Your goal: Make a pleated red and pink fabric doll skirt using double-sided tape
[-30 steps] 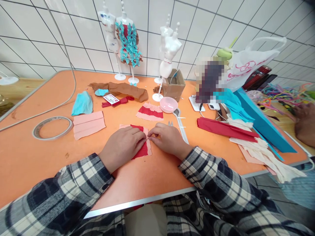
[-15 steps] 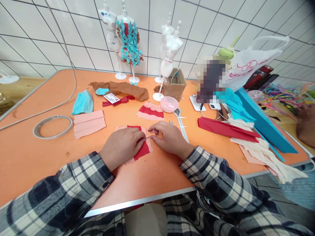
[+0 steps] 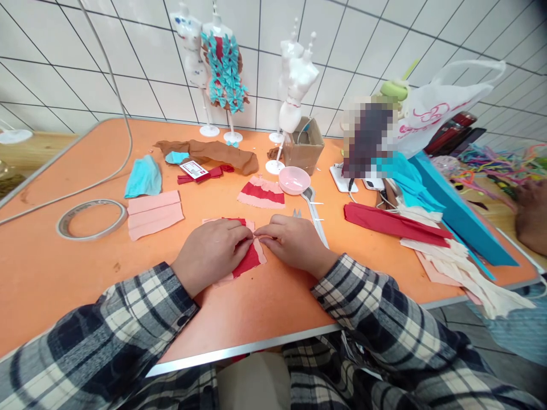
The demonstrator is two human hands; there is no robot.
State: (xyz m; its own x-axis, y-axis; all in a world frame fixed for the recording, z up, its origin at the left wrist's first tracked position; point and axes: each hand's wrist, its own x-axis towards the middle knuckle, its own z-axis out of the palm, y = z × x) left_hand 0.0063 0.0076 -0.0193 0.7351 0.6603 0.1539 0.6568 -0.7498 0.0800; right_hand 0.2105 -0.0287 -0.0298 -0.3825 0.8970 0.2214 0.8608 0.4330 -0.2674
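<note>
On the orange table in front of me lies a piece of pink and red crepe paper, partly covered by my left hand. That hand rests on it with thumb and fingers closed at its right part. My right hand meets it there, thumb and forefinger pinched on the paper's right edge. The fingertips of both hands almost touch. Just beyond lies a second pink piece with a red band. A pink bowl and grey scissors are close to my right hand.
White mannequins stand along the tiled wall, one dressed in blue bows. A tape roll and folded pink paper lie left. Red paper, a cardboard box and a plastic bag are right. Another person's hand shows far right.
My right thumb and forefinger, apart before, have closed together at the paper's right edge, moving slightly left. My left hand stays in place on the paper.
</note>
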